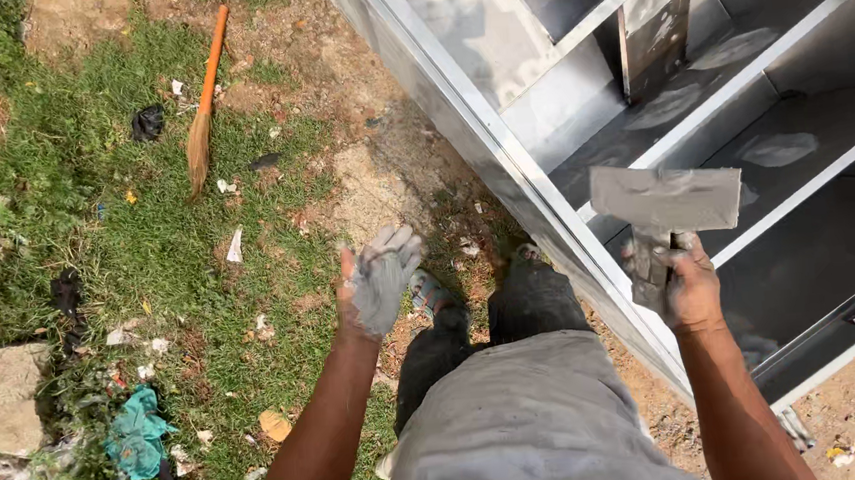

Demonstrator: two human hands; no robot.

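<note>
Grey putty covers the open left hand, which holds nothing above the grass. Right hand has its grip closed on a wide putty knife, just beside the metal cabinet.
</note>
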